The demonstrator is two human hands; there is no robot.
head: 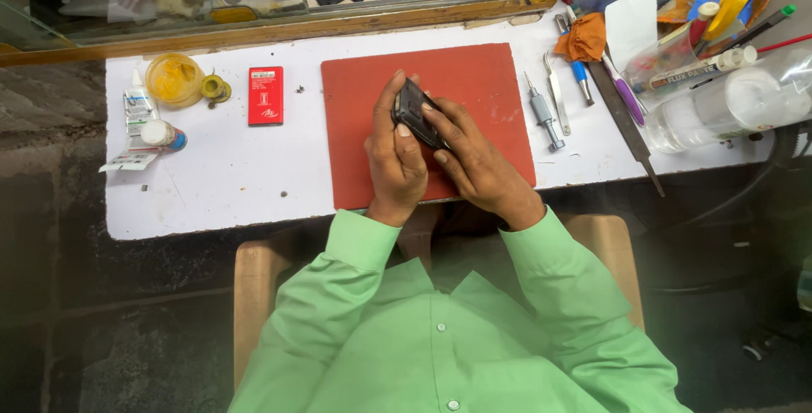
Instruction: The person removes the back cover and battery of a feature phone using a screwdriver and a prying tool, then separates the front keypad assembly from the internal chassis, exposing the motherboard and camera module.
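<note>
A small dark phone (412, 108) is held on edge over a red work mat (474, 83) on a white board. My left hand (392, 159) wraps around the phone's left side with the thumb on it. My right hand (478, 163) grips it from the right, fingers across its face. Most of the phone is hidden by the fingers. Green shirt sleeves cover both forearms.
A red flat battery (266, 96), a yellow tin (174, 79), a small tube (137, 108) and a capped bottle (162, 134) lie left of the mat. A screwdriver (542, 113), tweezers (556, 91), a file (626, 129), an orange cloth (584, 38) and a plastic bottle (727, 108) lie right.
</note>
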